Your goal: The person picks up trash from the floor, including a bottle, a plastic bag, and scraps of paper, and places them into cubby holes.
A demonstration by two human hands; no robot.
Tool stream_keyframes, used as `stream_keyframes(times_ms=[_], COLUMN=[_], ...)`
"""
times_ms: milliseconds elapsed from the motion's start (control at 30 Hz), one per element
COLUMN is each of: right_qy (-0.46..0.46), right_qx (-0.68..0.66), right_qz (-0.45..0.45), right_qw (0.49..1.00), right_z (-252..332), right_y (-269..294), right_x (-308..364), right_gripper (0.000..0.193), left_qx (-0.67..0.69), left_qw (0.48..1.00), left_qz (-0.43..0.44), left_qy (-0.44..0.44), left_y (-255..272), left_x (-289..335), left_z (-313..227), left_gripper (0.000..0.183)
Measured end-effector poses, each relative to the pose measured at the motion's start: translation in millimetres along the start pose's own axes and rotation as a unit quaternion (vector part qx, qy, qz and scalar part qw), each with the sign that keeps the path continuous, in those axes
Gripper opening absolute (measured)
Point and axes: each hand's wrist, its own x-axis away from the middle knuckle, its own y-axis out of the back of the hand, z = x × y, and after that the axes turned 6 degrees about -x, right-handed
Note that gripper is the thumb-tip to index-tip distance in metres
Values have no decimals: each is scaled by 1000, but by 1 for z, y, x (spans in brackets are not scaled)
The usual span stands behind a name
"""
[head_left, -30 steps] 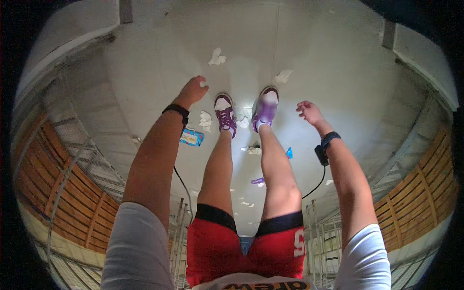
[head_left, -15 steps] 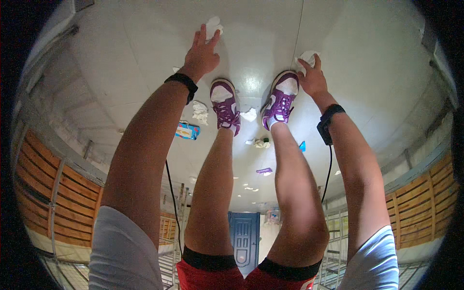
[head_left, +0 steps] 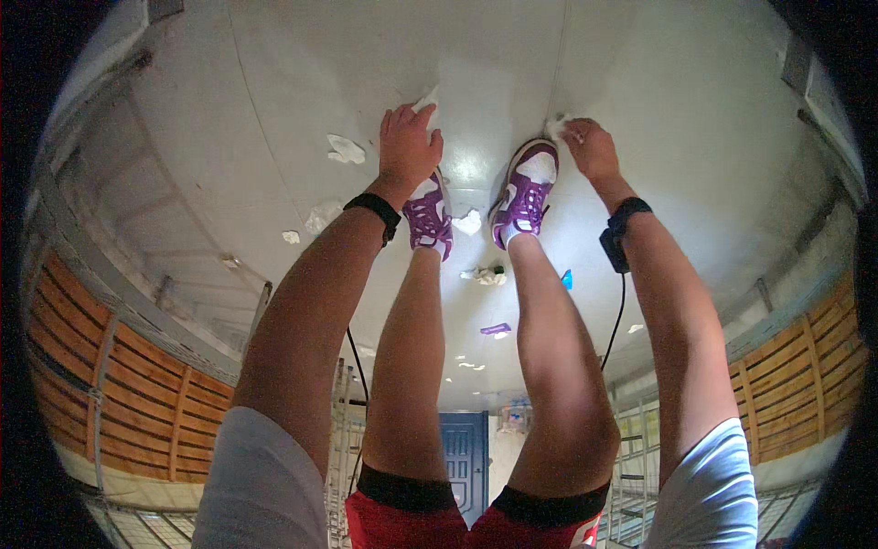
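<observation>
My left hand point(head_left: 407, 142) is over the floor by the toe of the left purple-and-white sneaker point(head_left: 426, 212). Its fingers are bent over a white tissue point(head_left: 428, 98) that pokes out past the fingertips. Beside the toe of the right sneaker point(head_left: 529, 197), my right hand point(head_left: 593, 148) pinches a crumpled white tissue point(head_left: 556, 126) against the floor. More white crumpled tissue point(head_left: 347, 149) lies left of my left hand, and another piece point(head_left: 467, 221) sits between the sneakers. Both wrists wear black bands.
Between my legs lie crumpled scraps with a dark bit point(head_left: 485, 274), a purple wrapper point(head_left: 496, 329) and small white pieces. A blue scrap point(head_left: 567, 279) is beside my right leg. Slatted wooden bunks point(head_left: 137, 393) on metal frames line both sides; a blue door point(head_left: 465, 457) stands behind. Black cables hang from both wrists.
My left hand has drawn closer to the left sneaker and its fingers have bunched. My right hand has gathered its tissue into a smaller crumple. The blue packet is now hidden by my left arm.
</observation>
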Motion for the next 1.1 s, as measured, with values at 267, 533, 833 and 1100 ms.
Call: stream_keyframes(times_ms=[267,533,833,1100], right_qy=[-282,-442,-405,-339], right_qx=[-175,-190,-394,-318], right_qz=[139,25,62,94], right_qw=[933,876,823,880], right_z=[71,56,86,122], right_y=[27,112,152,249], right_x=[78,204,267,301], right_gripper=[46,19,7,11], left_qx=[198,124,152,255], left_qw=[962,960,968,941], left_qz=[137,246,132,98], left_qy=[131,52,152,201], left_y=[59,182,271,326], left_x=[24,22,40,218], left_z=[-2,-9,-2,-56], left_gripper=[39,38,45,44])
